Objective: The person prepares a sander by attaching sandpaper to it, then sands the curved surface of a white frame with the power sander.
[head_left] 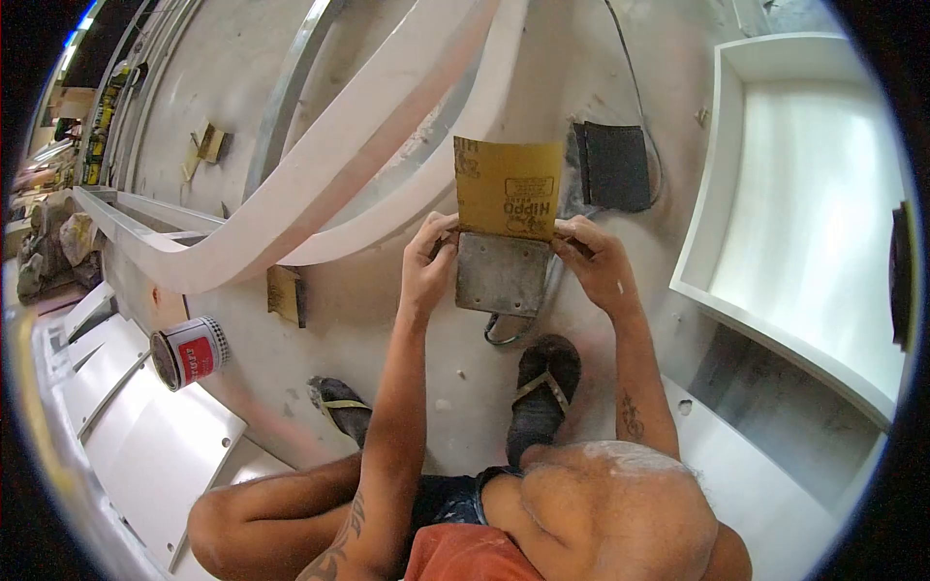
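Note:
A yellow-brown sheet of sandpaper (506,186) with "HIPPO" printed on its back stands up between my hands. My left hand (428,259) pinches it near the lower left corner, and my right hand (595,258) pinches the opposite corner. Just below the sheet is a grey, dusty rectangular metal pad (500,275) with small holes, like the base of a sander turned over. The sheet's lower edge lies along the top edge of this pad, with fingers of both hands at its sides. A dark cord loops under the pad.
Long curved pale pieces (358,155) lie at upper left. A dark rectangular pad (617,167) sits beyond my right hand, with a white open box (712,281) further right. At left are a paint can (190,353), sandpaper scraps (285,295) and white panels (170,426).

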The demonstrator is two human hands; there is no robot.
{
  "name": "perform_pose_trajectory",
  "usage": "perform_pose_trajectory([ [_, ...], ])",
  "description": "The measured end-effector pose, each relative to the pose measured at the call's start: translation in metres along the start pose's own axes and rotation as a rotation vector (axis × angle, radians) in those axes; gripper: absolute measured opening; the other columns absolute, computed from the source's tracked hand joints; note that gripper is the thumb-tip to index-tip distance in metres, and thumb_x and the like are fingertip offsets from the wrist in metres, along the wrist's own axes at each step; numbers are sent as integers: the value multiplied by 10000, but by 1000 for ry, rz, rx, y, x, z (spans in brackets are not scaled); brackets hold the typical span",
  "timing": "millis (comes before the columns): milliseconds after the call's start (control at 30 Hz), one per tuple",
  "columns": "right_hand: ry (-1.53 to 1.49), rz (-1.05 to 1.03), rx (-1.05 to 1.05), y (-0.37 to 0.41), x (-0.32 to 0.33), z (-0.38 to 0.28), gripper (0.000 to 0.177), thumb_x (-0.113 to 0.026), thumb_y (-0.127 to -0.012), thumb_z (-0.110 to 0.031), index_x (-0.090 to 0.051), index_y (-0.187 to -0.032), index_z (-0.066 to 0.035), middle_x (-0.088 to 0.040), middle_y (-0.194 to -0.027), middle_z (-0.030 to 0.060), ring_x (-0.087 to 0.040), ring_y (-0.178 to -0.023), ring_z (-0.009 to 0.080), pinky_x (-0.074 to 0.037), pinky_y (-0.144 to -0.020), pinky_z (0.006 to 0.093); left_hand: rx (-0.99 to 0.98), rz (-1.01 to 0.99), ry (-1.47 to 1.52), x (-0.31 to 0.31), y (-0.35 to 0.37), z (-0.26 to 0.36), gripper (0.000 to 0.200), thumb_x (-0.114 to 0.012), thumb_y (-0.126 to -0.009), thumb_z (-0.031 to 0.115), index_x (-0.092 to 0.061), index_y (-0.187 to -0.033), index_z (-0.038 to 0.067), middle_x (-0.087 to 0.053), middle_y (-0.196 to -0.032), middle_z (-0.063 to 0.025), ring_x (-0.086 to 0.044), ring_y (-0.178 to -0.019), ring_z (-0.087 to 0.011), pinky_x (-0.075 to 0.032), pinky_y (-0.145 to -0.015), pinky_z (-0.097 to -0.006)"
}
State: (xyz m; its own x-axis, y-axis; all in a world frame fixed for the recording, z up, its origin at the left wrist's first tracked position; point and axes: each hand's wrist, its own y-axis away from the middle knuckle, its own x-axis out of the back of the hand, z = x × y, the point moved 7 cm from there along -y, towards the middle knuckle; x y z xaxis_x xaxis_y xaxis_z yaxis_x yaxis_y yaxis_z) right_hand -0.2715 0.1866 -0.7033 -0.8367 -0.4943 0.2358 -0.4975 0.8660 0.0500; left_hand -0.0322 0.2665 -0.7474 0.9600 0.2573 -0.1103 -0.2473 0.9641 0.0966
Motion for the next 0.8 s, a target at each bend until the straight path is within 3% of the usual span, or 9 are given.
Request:
perform_pose_trajectory([
  [133,12,-24,-41,2,0,9,261,-707,-968,20,-729,-1227,-3,-685,-1014,43,-617,-937,122,-514,-850,275,-62,36,-60,-5,2,3,392,-476,-915,-148,-665,-1246,-54,-542,-1036,-28,-515,-990,-123,-376,-931,-214],
  [200,-24,-15,-23,1,0,6,255,-721,-953,-1,-732,-1206,-23,-688,-968,77,-628,-900,167,-510,-835,303,-46,71,-78,-7,4,5,339,-483,-952,-130,-658,-1234,-61,-549,-1056,-36,-523,-1008,-125,-376,-949,-213],
  [533,23,-13,32,-1,0,-1,266,-716,-943,19,-726,-1207,-15,-689,-958,79,-651,-928,167,-521,-870,304,-96,122,-30,-10,10,0,276,-504,-996,-72,-657,-1224,-52,-552,-1060,-34,-521,-1005,-128,-381,-948,-225],
  [633,-143,39,-148,1,2,10,261,-716,-942,16,-719,-1202,-12,-699,-972,82,-667,-945,179,-526,-890,315,-96,137,-69,-13,10,8,272,-509,-1007,-51,-657,-1236,-47,-570,-1062,-26,-528,-1009,-117,-389,-943,-231],
  [800,87,-88,-53,-2,2,18,175,-709,-977,-35,-723,-1149,-9,-708,-1011,68,-669,-970,183,-527,-889,321,105,110,80,-3,8,-9,204,-542,-1022,-28,-655,-1192,-15,-618,-1069,-3,-565,-1045,-99,-429,-954,-245],
])
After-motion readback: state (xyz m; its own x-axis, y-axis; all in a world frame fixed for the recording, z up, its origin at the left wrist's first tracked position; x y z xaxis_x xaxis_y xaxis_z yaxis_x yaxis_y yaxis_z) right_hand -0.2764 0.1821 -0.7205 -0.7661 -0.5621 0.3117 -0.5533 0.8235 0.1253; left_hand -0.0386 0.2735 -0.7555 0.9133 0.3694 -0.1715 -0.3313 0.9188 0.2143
